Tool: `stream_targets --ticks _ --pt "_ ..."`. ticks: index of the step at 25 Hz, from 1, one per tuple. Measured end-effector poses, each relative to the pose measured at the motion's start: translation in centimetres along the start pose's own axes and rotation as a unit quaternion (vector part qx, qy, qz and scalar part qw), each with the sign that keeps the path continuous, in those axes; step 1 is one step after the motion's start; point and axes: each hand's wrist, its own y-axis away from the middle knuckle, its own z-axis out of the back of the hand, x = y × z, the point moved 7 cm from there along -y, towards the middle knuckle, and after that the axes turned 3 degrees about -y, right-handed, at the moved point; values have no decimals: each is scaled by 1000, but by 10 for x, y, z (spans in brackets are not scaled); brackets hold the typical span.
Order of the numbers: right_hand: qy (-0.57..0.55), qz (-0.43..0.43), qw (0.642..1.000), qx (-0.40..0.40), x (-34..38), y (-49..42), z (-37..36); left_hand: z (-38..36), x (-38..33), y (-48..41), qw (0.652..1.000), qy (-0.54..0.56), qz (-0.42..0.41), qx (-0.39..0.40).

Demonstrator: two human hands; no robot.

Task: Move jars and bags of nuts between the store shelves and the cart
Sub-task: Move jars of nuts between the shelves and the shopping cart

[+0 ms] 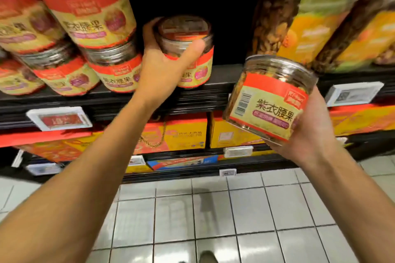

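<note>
Head view, one frame. I had the left hand (162, 64) raised to the dark shelf (213, 83), fingers and thumb curled round a clear jar of nuts (188, 34) with a red and yellow label. That jar stood upright on the shelf edge, just right of the stacked jars (89, 28) of the same label, two tiers high. Whether its base was fully seated I could not tell; the hand hid the lower left side.

The right hand (310, 132) cupped a second jar (269, 100) from below and behind, fingers wrapped round it. This one was off the shelf, in front of and below its edge, tilted to the right, label and barcode facing me.

Tall bags of nuts (316, 13) leaned on the same shelf at right. Orange gift boxes (183, 132) filled the shelf below. White price tags (59, 117) on the shelf rails. Pale tiled floor (213, 215) underneath. Left edge of frame blurred.
</note>
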Motion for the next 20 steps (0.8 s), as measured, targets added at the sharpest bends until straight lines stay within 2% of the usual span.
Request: stream_targets --ticks 4,10,12,14,16,17,20 --pt "7 11 1000 -9 2 -3 -4 4 2 8 999 -35 -17 18" --pt "11 22 999 -38 11 -2 -21 5 -13 32 996 -53 53 44" --pt "51 19 997 -54 16 2 -27 19 -26 63 996 -71 62 -4" --pt "98 29 993 -66 19 6 -39 26 -47 93 997 -4 73 -37" --pt "143 40 988 -47 14 12 -61 10 -69 108 992 97 81 23" --pt "157 48 986 -21 10 16 -73 1 -79 112 991 107 66 49" --pt "188 79 975 91 0 33 -101 3 -84 112 995 92 43 11"
